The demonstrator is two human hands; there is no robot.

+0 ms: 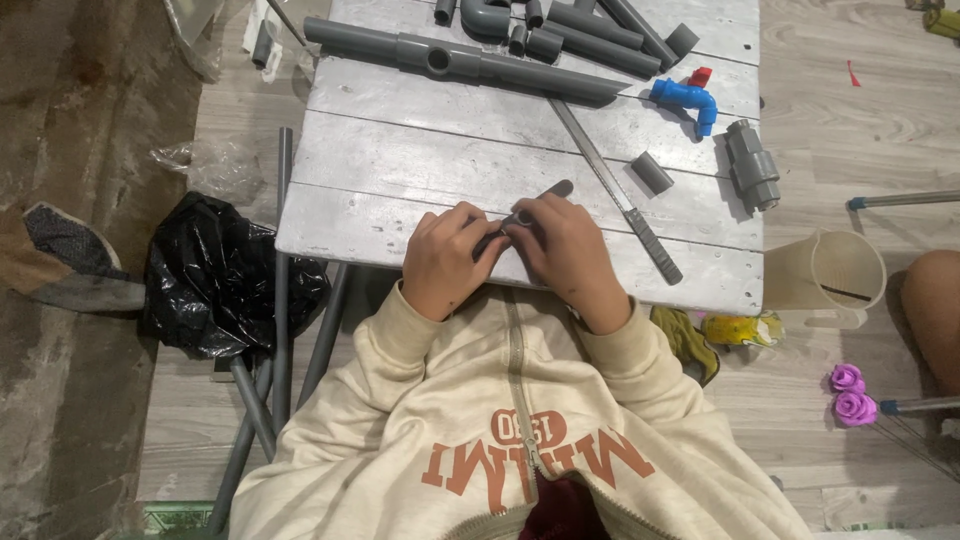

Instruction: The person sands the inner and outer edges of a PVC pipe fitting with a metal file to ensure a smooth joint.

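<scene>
1. The left hand (440, 262) and right hand (566, 250) both pinch a short grey pipe piece (530, 212) at the near edge of the white plank table (400, 170).
2. A cream jug (828, 275) stands on the floor right of the table; its contents cannot be told.
3. A crumpled black plastic bag (215, 280) lies left of the table; a clear bag (205, 165) beyond it.
4. A yellow packet (740, 328) lies by the jug.

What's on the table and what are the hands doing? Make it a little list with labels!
Table: grey plank table
Left hand: grips a small dark grey pipe piece
Right hand: grips the same piece
Near the hands: long metal file, short grey tube
Far side: long grey pipe, blue tap, grey valve
</scene>
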